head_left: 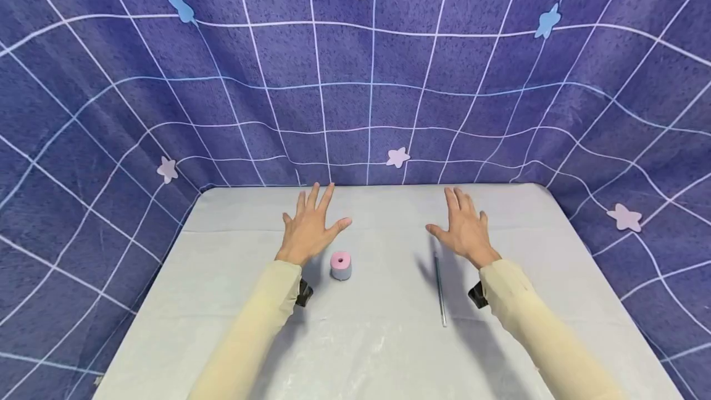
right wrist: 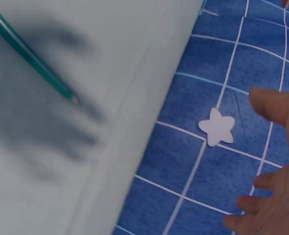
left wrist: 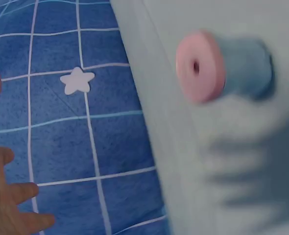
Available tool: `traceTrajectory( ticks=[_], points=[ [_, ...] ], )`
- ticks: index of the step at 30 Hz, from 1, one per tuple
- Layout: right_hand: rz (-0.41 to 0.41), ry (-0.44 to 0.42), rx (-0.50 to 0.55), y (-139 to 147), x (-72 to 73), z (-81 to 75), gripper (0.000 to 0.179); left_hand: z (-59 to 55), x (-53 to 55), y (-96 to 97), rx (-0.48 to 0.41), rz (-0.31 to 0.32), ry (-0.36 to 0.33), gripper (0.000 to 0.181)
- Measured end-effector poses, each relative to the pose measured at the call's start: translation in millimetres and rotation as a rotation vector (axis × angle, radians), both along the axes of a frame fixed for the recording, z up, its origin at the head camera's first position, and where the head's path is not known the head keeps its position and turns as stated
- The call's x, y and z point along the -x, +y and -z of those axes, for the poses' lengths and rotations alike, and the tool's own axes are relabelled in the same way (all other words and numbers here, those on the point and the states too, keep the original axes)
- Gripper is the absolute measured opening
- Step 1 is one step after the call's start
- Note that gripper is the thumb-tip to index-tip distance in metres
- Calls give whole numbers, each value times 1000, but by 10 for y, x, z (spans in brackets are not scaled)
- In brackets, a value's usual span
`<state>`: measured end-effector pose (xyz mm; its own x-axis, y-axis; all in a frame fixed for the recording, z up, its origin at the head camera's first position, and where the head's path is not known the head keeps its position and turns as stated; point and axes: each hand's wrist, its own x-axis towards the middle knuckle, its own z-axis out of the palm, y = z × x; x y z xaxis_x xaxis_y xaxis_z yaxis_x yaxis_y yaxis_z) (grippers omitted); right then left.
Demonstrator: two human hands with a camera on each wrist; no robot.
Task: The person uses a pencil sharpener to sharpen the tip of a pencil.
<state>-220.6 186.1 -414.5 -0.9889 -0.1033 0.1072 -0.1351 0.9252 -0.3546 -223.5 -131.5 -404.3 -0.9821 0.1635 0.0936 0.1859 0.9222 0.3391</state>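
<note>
My left hand point(head_left: 307, 231) hovers over the table with its fingers spread, holding nothing. Just right of its wrist stands a spool point(head_left: 340, 266) with a pink top and a grey-blue body; the left wrist view shows the hole in its pink end point(left wrist: 199, 67). My right hand point(head_left: 464, 229) is likewise spread above the table with nothing in it. Below and left of that hand lies a slim pencil point(head_left: 440, 292), its tip toward the back. In the right wrist view the pencil point(right wrist: 31, 55) looks green with a pointed end, and the hand's shadow falls across it.
A white cloth covers the table point(head_left: 383, 326). Blue curtain point(head_left: 344, 104) with a white grid and star shapes hangs behind the table and along both sides. Dark wrist cameras stick out beneath both pale yellow sleeves point(head_left: 255, 320).
</note>
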Motion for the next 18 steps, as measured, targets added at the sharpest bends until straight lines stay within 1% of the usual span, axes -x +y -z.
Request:
traceTrajectory(
  ticks=[2,5,7,9,12,14,18],
  points=[
    [0,-8,55,8,-57,66,86,70,-26,2,-90,6,-32,83],
    [3,-62,148,10,-127,180,84,195,-61,-17,-211,13,-75,82],
    [8,-109,199,10,-167,257,84,284,-85,-31,-252,23,-104,83],
    [18,-145,228,16,-206,333,83,378,-112,-40,-282,35,-131,86],
    [26,-161,245,33,-261,447,79,506,-156,-28,-331,51,-166,90],
    [30,-171,262,43,-305,525,75,594,-185,-9,-373,53,-175,93],
    [47,-195,303,40,-424,688,67,807,-241,34,-429,28,-171,95]
  ],
)
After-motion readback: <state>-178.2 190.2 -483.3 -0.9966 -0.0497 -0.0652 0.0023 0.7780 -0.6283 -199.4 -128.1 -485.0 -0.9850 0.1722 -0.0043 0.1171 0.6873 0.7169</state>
